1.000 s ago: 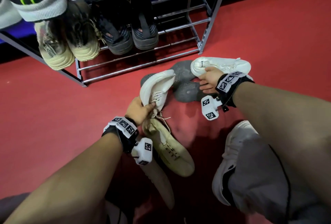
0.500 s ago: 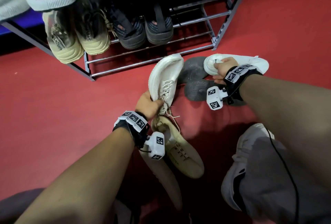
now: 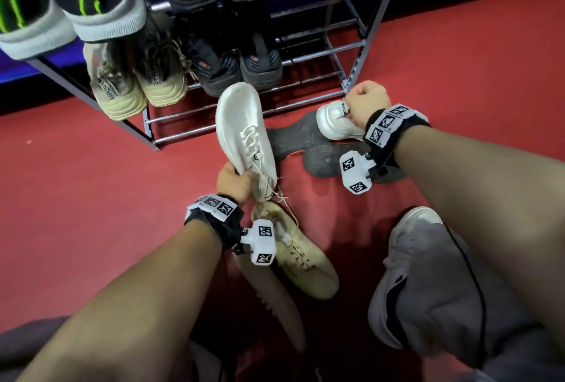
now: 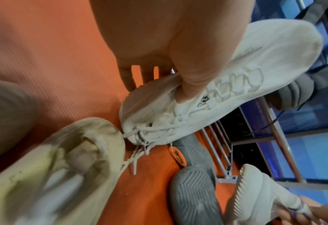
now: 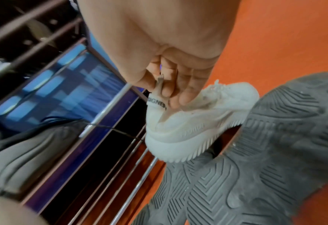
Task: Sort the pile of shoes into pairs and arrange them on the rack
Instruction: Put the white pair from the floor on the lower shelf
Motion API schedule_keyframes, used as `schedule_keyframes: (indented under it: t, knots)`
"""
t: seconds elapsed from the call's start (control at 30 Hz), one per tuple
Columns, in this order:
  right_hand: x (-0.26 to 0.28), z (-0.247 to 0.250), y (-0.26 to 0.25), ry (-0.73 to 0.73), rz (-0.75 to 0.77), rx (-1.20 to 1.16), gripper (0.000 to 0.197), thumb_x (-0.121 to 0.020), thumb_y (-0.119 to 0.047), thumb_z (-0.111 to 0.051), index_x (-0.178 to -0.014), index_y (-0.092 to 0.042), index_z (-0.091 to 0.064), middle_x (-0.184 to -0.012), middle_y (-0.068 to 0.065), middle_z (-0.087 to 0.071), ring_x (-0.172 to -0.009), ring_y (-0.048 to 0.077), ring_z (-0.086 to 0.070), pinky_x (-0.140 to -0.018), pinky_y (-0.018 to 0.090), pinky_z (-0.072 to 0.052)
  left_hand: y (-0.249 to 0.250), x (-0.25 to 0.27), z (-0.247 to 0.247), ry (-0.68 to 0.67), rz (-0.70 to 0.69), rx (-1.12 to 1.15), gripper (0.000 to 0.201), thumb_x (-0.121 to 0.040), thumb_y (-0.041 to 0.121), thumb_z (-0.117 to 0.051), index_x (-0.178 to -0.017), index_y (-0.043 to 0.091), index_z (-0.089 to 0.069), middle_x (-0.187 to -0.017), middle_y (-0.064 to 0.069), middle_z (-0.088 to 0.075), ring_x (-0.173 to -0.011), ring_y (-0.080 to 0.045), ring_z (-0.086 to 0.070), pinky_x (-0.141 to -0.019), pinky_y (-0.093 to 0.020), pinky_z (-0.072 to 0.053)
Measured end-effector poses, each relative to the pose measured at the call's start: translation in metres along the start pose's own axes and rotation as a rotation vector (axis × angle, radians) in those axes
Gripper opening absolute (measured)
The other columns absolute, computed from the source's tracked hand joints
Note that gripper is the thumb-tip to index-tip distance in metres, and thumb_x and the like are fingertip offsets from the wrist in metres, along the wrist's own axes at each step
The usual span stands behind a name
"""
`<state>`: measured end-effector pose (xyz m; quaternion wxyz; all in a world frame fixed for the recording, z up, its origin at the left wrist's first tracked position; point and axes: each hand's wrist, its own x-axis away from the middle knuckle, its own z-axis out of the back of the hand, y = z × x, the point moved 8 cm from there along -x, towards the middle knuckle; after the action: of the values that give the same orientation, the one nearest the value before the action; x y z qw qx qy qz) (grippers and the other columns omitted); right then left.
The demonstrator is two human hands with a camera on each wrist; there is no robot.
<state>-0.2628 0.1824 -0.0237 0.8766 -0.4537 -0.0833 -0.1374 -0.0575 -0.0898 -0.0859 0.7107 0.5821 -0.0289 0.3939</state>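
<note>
Head view: a white pair is being gathered. The left hand [image 3: 234, 181] grips a white knit sneaker [image 3: 244, 134] at centre; the right hand [image 3: 365, 103] pinches its mate [image 3: 336, 120] at two o'clock. Next, likely: both onto the rack [image 3: 351, 45] (twelve o'clock).

Left wrist: thumb inside the collar, laces dangling.

Right wrist: fingers [image 5: 170, 86] pinch the heel tab.

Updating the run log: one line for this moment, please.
left hand grips white sneaker | right hand pinches its mate by heel tab | rack bottom-right free
</note>
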Motion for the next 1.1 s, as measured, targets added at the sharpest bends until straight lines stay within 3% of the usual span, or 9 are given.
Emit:
schedule_keyframes:
  t: [0.1,0.2,0.33,0.53,0.73,0.8,0.87,0.97,1.1]
  knots:
    - [0.032,0.002,-0.025,-0.069,0.126,0.109,0.021,-0.079,-0.013,-0.051,-0.058,-0.017,-0.051,-0.057,-0.007,-0.050,-0.057,0.014,-0.047,-0.055,0.022,-0.037,-0.002,0.006,-0.005,-0.046,0.060,0.070,0.015,-0.089,0.005,-0.061,-0.102,0.013,-0.061,-0.096,-0.011,-0.071,-0.092,-0.033,-0.069,-0.080,-0.046,-0.059]
    - [0.070,-0.011,-0.031,-0.204,0.235,0.292,0.019,-0.080,-0.011,-0.047,-0.066,-0.013,-0.059,-0.066,0.000,-0.057,-0.064,0.021,-0.051,-0.063,0.023,-0.037,-0.001,0.021,-0.013,-0.130,0.066,0.079,0.023,-0.091,0.007,-0.058,-0.113,0.009,-0.061,-0.104,-0.013,-0.070,-0.092,-0.031,-0.068,-0.077,-0.041,-0.058]
    - [0.115,-0.028,-0.003,-0.414,0.297,0.501,0.017,-0.079,-0.013,-0.049,-0.063,-0.014,-0.055,-0.056,-0.005,-0.055,-0.054,0.016,-0.052,-0.054,0.021,-0.037,-0.016,0.040,-0.016,-0.180,0.155,0.006,0.028,-0.086,0.013,-0.060,-0.113,0.005,-0.059,-0.093,-0.012,-0.068,-0.083,-0.030,-0.066,-0.076,-0.042,-0.056]
    - [0.129,-0.014,0.068,-0.438,0.116,0.453,0.025,-0.073,-0.010,-0.062,-0.095,-0.020,-0.055,-0.078,0.001,-0.062,-0.064,0.020,-0.058,-0.056,0.025,-0.044,-0.051,0.059,-0.011,-0.203,0.283,-0.119,0.033,-0.089,0.017,-0.064,-0.113,-0.005,-0.059,-0.099,-0.016,-0.067,-0.085,-0.030,-0.065,-0.074,-0.038,-0.055]
    - [0.112,-0.016,0.109,-0.382,-0.023,0.429,0.017,-0.074,-0.014,-0.068,-0.085,-0.024,-0.058,-0.083,0.003,-0.066,-0.074,0.024,-0.064,-0.067,0.032,-0.054,-0.075,0.054,-0.003,-0.181,0.374,-0.121,0.047,-0.088,0.024,-0.065,-0.123,-0.006,-0.056,-0.113,-0.020,-0.068,-0.101,-0.036,-0.067,-0.093,-0.048,-0.054]
    - [0.110,-0.020,0.108,-0.385,-0.023,0.434,0.009,-0.080,-0.018,-0.067,-0.084,-0.018,-0.060,-0.082,0.003,-0.065,-0.070,0.022,-0.061,-0.070,0.036,-0.054,-0.066,0.055,-0.001,-0.171,0.372,-0.099,0.042,-0.087,0.021,-0.068,-0.119,-0.005,-0.058,-0.109,-0.020,-0.069,-0.097,-0.034,-0.067,-0.089,-0.044,-0.056]
    - [0.108,-0.028,0.108,-0.412,-0.038,0.452,0.013,-0.084,-0.022,-0.065,-0.092,-0.013,-0.062,-0.086,0.006,-0.064,-0.066,0.020,-0.057,-0.068,0.034,-0.050,-0.059,0.057,-0.005,-0.196,0.381,-0.072,0.038,-0.083,0.016,-0.072,-0.113,-0.003,-0.061,-0.101,-0.018,-0.071,-0.085,-0.032,-0.068,-0.071,-0.038,-0.057]
    - [0.102,-0.035,0.115,-0.369,-0.120,0.485,0.046,-0.080,-0.031,-0.070,-0.120,-0.014,-0.055,-0.114,0.010,-0.062,-0.095,0.027,-0.061,-0.086,0.035,-0.050,-0.052,0.057,-0.012,-0.236,0.353,-0.008,0.042,-0.073,0.008,-0.078,-0.111,-0.002,-0.063,-0.095,-0.016,-0.072,-0.071,-0.027,-0.068,-0.048,-0.026,-0.050]
    - [0.102,-0.040,0.117,-0.342,-0.212,0.580,0.070,-0.071,-0.044,-0.077,-0.128,-0.018,-0.044,-0.133,0.017,-0.042,-0.112,0.033,-0.052,-0.099,0.040,-0.042,-0.044,0.056,-0.022,-0.259,0.325,0.050,0.055,-0.064,0.005,-0.082,-0.115,0.000,-0.062,-0.100,-0.018,-0.072,-0.073,-0.026,-0.069,-0.049,-0.025,-0.051]
